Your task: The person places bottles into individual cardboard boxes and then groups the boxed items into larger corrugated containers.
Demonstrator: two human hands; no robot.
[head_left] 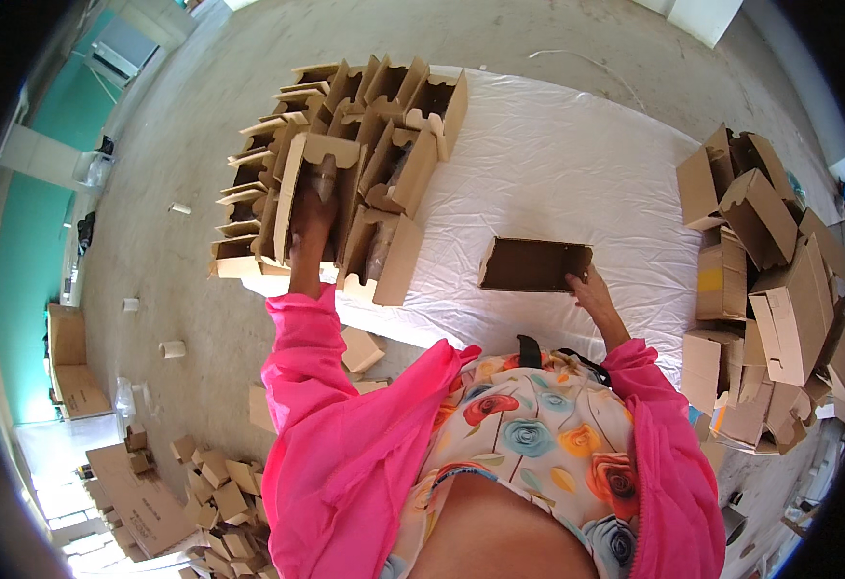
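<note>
Reaching forward from a bright pink sleeve (336, 425), the left hand (313, 224) sits inside an upright folded cardboard box (318, 198), fingers curled against its inner wall so that the hand grips the panel from within. That box stands at the near edge of a packed cluster of finished boxes (365, 125), its long axis running away from the person, straight ahead of the left arm.

The right hand (591, 288) pinches the near right corner of a shallow open carton (535, 264) lying flat on the white sheet (558, 164). This carton's long axis runs left to right across the body, and it lies just ahead of the right hand, well apart from the left one (so the right arm is plainly the nearer of the two). Whether the thumb is over or under the rim I cannot tell.

All the cardboard is plain brown corrugated stock, matte, with scalloped tab edges on the flaps. The sheet under it is smooth, thin and creased, spread over a rough grey concrete floor (201, 270).

Farther right, a loose heap of boxes (760, 280) leans at mixed angles. On the left, flattened blanks and scraps (220, 482) lie scattered, with a few small pale rolls (172, 349) on the bare floor beyond them.
</note>
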